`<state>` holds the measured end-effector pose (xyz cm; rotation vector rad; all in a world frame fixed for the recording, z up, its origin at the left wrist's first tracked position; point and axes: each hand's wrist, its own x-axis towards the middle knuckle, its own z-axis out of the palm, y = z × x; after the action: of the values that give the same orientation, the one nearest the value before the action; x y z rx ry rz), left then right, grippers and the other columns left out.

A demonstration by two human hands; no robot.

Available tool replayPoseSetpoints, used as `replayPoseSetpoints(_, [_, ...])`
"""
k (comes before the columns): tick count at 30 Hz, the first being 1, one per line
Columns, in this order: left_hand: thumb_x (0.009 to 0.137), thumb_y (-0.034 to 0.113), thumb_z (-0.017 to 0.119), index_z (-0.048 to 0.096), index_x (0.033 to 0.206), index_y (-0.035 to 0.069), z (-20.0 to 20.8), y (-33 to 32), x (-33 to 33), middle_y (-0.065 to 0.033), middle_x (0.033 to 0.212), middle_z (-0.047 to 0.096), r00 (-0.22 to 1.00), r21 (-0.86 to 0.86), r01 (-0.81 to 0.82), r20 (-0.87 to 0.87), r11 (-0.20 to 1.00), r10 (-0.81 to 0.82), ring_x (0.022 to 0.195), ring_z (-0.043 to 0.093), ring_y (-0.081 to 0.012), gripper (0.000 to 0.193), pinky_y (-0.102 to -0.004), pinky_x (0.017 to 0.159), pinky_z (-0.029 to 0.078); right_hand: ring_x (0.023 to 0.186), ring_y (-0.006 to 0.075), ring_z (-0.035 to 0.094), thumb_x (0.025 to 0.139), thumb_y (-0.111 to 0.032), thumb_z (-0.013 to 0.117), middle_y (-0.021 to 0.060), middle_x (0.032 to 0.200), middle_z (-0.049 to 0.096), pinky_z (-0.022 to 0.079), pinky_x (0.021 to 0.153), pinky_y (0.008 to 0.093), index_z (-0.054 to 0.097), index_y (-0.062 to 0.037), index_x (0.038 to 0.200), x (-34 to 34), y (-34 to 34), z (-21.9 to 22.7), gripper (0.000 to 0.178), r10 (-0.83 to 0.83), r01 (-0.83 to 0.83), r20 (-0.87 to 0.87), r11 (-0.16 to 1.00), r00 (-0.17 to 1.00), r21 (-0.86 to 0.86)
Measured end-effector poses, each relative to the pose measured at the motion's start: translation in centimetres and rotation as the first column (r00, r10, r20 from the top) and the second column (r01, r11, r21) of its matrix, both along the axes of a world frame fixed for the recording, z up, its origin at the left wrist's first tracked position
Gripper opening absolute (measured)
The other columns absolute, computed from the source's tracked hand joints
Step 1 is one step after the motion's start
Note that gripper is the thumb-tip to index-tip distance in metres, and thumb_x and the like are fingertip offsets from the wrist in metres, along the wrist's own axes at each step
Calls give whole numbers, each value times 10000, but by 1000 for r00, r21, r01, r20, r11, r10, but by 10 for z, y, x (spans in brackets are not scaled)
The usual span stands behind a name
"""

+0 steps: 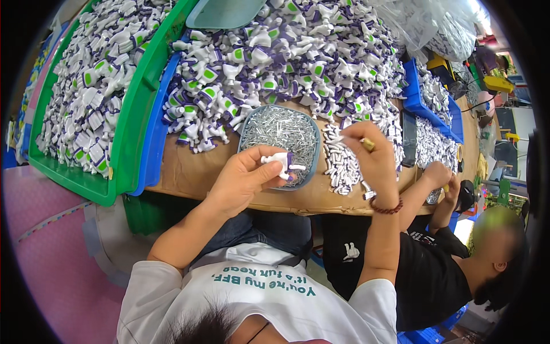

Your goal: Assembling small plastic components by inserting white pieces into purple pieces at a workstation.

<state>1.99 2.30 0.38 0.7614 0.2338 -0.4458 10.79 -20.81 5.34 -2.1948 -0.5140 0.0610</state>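
In my left hand a small white and purple toy figure body is pinched between thumb and fingers, with a thin white piece jutting from its right side. It is held over the near part of a grey-blue tub full of loose silvery metal pins. My right hand hovers above a heap of small white limb-like parts, its fingers drawn together. A short brass-coloured tool end sticks out of that hand; the rest is hidden. Whether its fingertips also pinch a white part is unclear.
A big mound of white, purple and green toy bodies covers the table's far side. More fill a green bin at left, beside a blue one. At right, a co-worker in black works near blue trays.
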Motion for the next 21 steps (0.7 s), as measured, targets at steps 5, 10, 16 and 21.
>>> replayPoseSetpoints(5, [897,104,534,518,1108,18,-1,0,-2,-94,1004,601,1000,-11,3,-9,1000,-3,890,624,-184,229,-243,727,504,712,68,551,854,-42,576,47,819,627,438,618,200,588,6,971,-30,42,-1,127,99,112,-466,907,879,405])
replayPoseSetpoints(10, [897,101,534,518,1105,20,-4,-2,-3,-91,1015,603,1000,-11,-1,-18,1000,1,884,618,-172,224,-237,723,499,698,34,542,855,-47,586,27,809,638,422,595,171,596,12,990,-39,50,-5,148,91,122,-484,912,870,391])
replayPoseSetpoints(16, [893,94,538,536,1091,25,-4,-2,-3,-91,1003,612,1000,9,-17,-15,1000,17,870,625,-171,209,-238,721,505,718,36,553,853,-52,598,30,811,643,425,609,169,609,11,986,-41,49,-6,148,97,122,-484,908,870,401])
replayPoseSetpoints(21, [887,82,542,551,1081,19,-3,-5,-4,-97,983,621,999,40,-54,8,998,54,846,637,-181,204,-241,719,519,708,28,549,841,-53,611,23,795,647,427,604,172,635,-4,975,-46,47,-11,144,68,102,-440,931,895,351])
